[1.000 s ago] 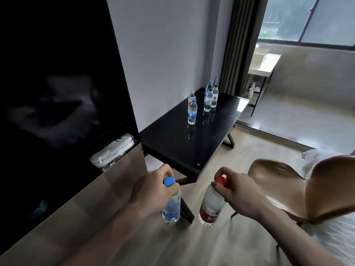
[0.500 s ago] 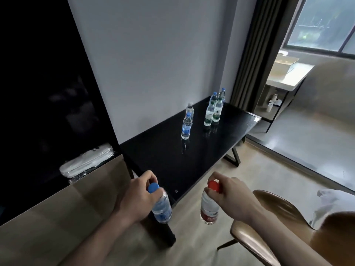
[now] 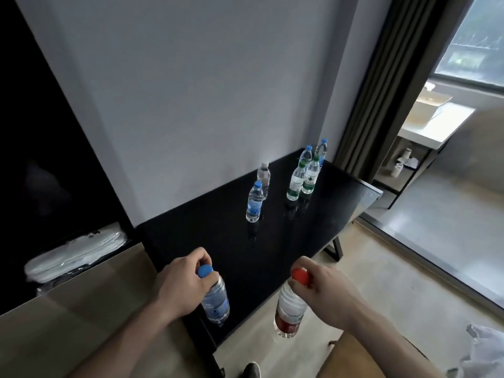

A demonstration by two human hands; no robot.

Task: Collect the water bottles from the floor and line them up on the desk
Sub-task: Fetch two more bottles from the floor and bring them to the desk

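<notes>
My left hand (image 3: 181, 287) grips a blue-capped water bottle (image 3: 216, 304) by its neck, hanging over the near left corner of the black desk (image 3: 223, 241). My right hand (image 3: 324, 287) pinches the red cap of a red-labelled bottle (image 3: 290, 313), held in the air just off the desk's near edge. Several bottles stand on the desk: a blue-labelled one (image 3: 254, 203), a clear one (image 3: 263, 177) behind it, two green-labelled ones (image 3: 301, 181) and two blue-capped ones (image 3: 317, 154) at the far end by the wall.
A dark cabinet with a white packet (image 3: 73, 255) on its shelf stands left of the desk. A brown chair (image 3: 362, 356) is at lower right, a dark curtain (image 3: 381, 85) and a white side table with a box (image 3: 431, 115) beyond. A shoe tip (image 3: 252, 370) shows below.
I have come closer to the desk with both bottles held. The hands and bottles now hang at the desk's near end, and the chair has slid toward the bottom right of view.
</notes>
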